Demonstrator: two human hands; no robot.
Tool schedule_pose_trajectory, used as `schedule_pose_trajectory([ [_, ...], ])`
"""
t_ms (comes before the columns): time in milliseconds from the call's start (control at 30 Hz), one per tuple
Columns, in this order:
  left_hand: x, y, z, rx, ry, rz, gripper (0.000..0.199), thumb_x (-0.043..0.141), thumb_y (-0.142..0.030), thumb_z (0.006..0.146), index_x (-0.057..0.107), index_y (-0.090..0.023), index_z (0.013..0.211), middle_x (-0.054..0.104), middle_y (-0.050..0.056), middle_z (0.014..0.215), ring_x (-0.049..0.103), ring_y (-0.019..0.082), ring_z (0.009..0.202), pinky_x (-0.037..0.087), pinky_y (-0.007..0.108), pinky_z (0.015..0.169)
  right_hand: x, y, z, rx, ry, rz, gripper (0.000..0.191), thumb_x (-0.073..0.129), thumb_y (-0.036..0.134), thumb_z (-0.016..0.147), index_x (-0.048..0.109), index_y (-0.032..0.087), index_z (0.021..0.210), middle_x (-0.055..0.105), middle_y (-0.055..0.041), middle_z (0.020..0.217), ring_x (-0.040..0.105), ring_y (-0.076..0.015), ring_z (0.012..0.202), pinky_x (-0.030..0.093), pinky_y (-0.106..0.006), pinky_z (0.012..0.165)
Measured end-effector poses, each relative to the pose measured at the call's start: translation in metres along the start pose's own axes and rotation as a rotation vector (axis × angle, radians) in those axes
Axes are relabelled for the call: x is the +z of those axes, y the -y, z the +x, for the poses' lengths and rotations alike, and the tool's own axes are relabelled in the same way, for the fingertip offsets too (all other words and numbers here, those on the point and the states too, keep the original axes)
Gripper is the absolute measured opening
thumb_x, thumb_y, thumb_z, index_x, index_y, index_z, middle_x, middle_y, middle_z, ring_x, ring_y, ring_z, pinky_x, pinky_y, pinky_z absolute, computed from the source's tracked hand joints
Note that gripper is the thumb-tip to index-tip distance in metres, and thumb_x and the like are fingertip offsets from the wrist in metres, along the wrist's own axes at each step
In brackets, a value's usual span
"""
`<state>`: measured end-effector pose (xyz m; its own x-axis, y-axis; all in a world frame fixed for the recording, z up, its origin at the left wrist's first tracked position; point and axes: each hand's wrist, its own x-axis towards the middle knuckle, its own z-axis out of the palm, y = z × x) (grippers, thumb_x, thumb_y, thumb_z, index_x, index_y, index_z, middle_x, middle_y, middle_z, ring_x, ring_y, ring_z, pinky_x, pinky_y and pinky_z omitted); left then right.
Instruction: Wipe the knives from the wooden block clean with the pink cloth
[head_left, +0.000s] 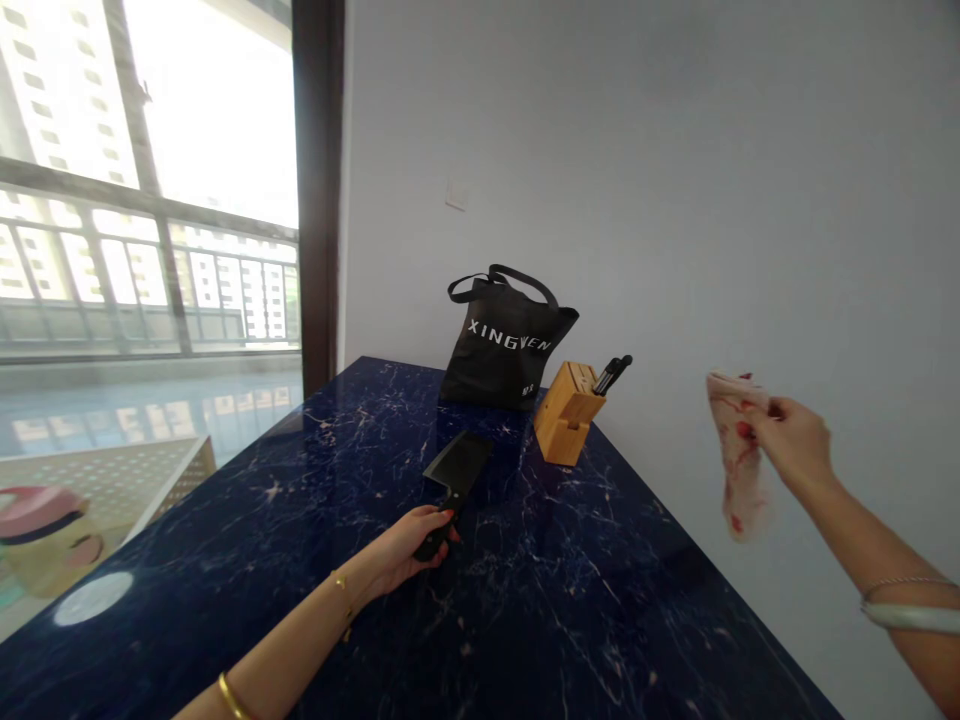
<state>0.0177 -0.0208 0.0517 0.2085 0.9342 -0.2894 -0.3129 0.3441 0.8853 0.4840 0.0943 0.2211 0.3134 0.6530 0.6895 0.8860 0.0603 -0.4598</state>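
The cleaver [456, 472] had a matt black metal blade and black handle. The desk [570, 620] was glossy, polished dark blue stone, white-veined. The knife block [568, 412] was smooth pale wood. The bag [507, 340] was matt black cloth. The stained piece [739, 455] looked soft, material unclear.

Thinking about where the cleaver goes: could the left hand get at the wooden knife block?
Probably yes: the left hand grips the cleaver, and the wooden knife block stands ahead on the dark marble counter, with only the cleaver's blade between them.
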Motion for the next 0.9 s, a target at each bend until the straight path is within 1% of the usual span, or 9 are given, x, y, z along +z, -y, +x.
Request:
schedule_pose_trajectory([
  [67, 0.000, -0.001, -0.001, 0.001, -0.001, 0.014, 0.027, 0.062, -0.036, 0.068, 0.050, -0.014, 0.078, 0.058, 0.001, 0.069, 0.048, 0.005, 0.048, 0.035, 0.018, 0.045, 0.010, 0.008, -0.012, -0.039, -0.020, -0.118, 0.018, 0.045, 0.036, 0.071, 0.058, 0.025, 0.078, 0.060, -0.0123, 0.071, 0.057, -0.0296, 0.071, 0.041, -0.041, 0.059],
  [100, 0.000, -0.001, -0.001, 0.001, -0.003, 0.021, 0.029, 0.063, -0.038, 0.067, 0.051, -0.014, 0.079, 0.058, 0.001, 0.070, 0.048, 0.005, 0.048, 0.036, 0.018, 0.046, 0.018, 0.011, -0.021, -0.063, 0.005, -0.159, 0.018, 0.045, 0.037, 0.072, 0.057, 0.025, 0.078, 0.060, -0.0115, 0.071, 0.057, -0.0280, 0.069, 0.041, -0.039, 0.058],
  [167, -0.001, 0.000, 0.000, 0.001, -0.004, 0.038, 0.033, 0.065, -0.040, 0.064, 0.051, -0.014, 0.080, 0.058, 0.001, 0.072, 0.049, 0.005, 0.050, 0.037, 0.019, 0.049, 0.040, 0.017, -0.042, -0.117, 0.098, -0.191, 0.017, 0.045, 0.036, 0.073, 0.057, 0.024, 0.077, 0.062, -0.0104, 0.073, 0.057, -0.0243, 0.067, 0.040, -0.034, 0.056],
  [267, -0.003, 0.005, 0.004, 0.004, -0.011, 0.090, 0.038, 0.068, -0.039, 0.060, 0.050, -0.015, 0.083, 0.057, 0.000, 0.071, 0.051, 0.006, 0.052, 0.038, 0.019, 0.049, 0.077, 0.024, -0.074, -0.192, 0.226, -0.228, 0.019, 0.043, 0.031, 0.073, 0.057, 0.019, 0.079, 0.062, -0.0078, 0.073, 0.056, -0.0206, 0.065, 0.037, -0.029, 0.055],
  [433, -0.005, 0.009, 0.010, 0.029, -0.027, 0.188, 0.040, 0.067, -0.039, 0.061, 0.046, -0.015, 0.086, 0.055, -0.002, 0.066, 0.052, 0.008, 0.049, 0.038, 0.019, 0.043, 0.128, 0.048, -0.122, -0.277, 0.442, -0.157, 0.020, 0.044, 0.031, 0.073, 0.056, 0.017, 0.077, 0.061, -0.0048, 0.070, 0.055, -0.0164, 0.063, 0.034, -0.024, 0.055],
  [567, -0.003, 0.007, 0.008, 0.009, -0.013, 0.231, 0.036, 0.063, -0.037, 0.064, 0.044, -0.017, 0.086, 0.054, -0.003, 0.063, 0.052, 0.008, 0.048, 0.039, 0.018, 0.041, 0.155, 0.085, -0.151, -0.346, 0.528, -0.055, 0.016, 0.043, 0.024, 0.072, 0.056, 0.017, 0.079, 0.061, -0.0041, 0.074, 0.056, -0.0163, 0.068, 0.036, -0.024, 0.061],
  [700, -0.002, 0.005, 0.006, -0.008, 0.003, 0.308, 0.030, 0.058, -0.035, 0.067, 0.044, -0.017, 0.087, 0.053, -0.004, 0.061, 0.049, 0.006, 0.042, 0.033, 0.016, 0.035, 0.174, 0.134, -0.170, -0.425, 0.558, 0.130, 0.019, 0.042, 0.018, 0.073, 0.054, 0.019, 0.087, 0.061, -0.0032, 0.081, 0.056, -0.0158, 0.075, 0.037, -0.024, 0.068],
  [800, -0.002, 0.002, 0.003, -0.028, 0.004, 0.406, 0.026, 0.055, -0.033, 0.068, 0.045, -0.016, 0.086, 0.052, -0.004, 0.059, 0.045, 0.005, 0.037, 0.029, 0.015, 0.032, 0.190, 0.171, -0.179, -0.439, 0.529, 0.228, 0.026, 0.043, 0.015, 0.072, 0.051, 0.018, 0.096, 0.060, -0.0038, 0.089, 0.055, -0.0162, 0.082, 0.038, -0.025, 0.072],
  [900, -0.003, -0.002, -0.001, -0.014, -0.012, 0.547, 0.026, 0.054, -0.037, 0.068, 0.046, -0.016, 0.082, 0.049, -0.005, 0.055, 0.040, 0.004, 0.033, 0.026, 0.015, 0.029, 0.206, 0.202, -0.192, -0.463, 0.597, 0.274, 0.026, 0.046, 0.014, 0.072, 0.053, 0.018, 0.096, 0.060, -0.0050, 0.092, 0.054, -0.0159, 0.085, 0.037, -0.024, 0.075],
])
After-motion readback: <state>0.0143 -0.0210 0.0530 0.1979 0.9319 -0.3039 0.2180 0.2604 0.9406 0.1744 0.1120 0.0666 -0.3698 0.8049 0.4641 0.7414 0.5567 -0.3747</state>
